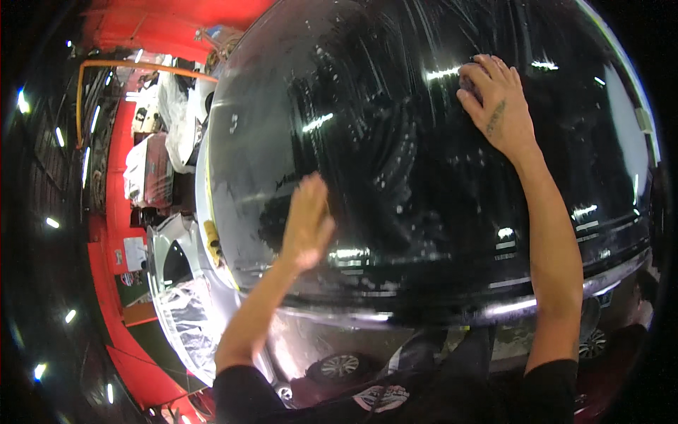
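We see a large, curved, glossy black vehicle panel, which lies directly in front of the person and fills most of the view. The bare right hand is at the far right part of this panel, with its fingers curled around a small, rounded, dark purple pad, which seems to rest against the surface. The bare left hand is over the near left part; it is blurred, its fingers are extended, and we see nothing held in it. We cannot tell if it touches the panel.

About the progress, we judge that the work is somewhere in the middle. The near right part looks dark and reflects the lamps quite clearly, so perhaps it needs little more. However, long pale streaks remain at the far side, whitish smears and spots lie across the middle, and the left side looks greyer and cloudy. We think that these zones are left for rubbing or wiping, although we cannot be certain which marks are only reflections.
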The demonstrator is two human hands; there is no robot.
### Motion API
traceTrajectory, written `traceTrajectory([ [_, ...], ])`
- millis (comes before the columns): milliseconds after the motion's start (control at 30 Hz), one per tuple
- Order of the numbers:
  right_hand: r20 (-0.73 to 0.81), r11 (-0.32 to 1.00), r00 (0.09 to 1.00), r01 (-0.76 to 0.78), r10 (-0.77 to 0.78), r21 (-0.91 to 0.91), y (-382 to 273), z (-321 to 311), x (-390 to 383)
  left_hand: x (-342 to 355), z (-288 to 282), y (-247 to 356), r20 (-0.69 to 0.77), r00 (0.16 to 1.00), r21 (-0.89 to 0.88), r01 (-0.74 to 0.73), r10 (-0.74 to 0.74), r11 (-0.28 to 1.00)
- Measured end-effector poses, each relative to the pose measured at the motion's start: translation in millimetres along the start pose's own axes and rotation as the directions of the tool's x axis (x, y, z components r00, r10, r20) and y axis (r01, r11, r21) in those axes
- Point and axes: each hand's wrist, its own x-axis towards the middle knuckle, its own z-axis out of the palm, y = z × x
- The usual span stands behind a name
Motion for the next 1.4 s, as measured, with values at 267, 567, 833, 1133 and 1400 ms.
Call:
traceTrajectory([
  [267,0.083,0.999,0.996,0.022,-0.026,0.048,-13.0,-6.3,6.2,307.9,-21.2,-168.2,-0.327,0.915,0.075,0.274,-0.236,0.959],
  [567,0.076,0.998,0.995,-0.055,0.058,-0.039,-7.4,-17.9,1.0,24.0,-3.3,-11.9,0.024,1.000,-0.076,0.011,-0.009,0.997],
  [833,0.096,0.999,0.995,0.002,-0.005,0.038,-17.7,-3.7,8.1,342.4,-32.2,-177.4,-0.250,0.956,0.227,0.211,-0.153,0.951],
  [1133,0.115,0.998,0.991,-0.068,0.069,-0.014,-15.2,-7.2,0.9,39.6,-1.1,-0.4,0.033,0.998,-0.087,0.054,-0.051,0.995],
  [1400,0.097,0.998,0.995,0.010,-0.016,0.055,-21.9,-8.4,8.7,353.5,-32.4,-181.4,-0.285,0.949,0.073,0.160,-0.133,0.984],
])
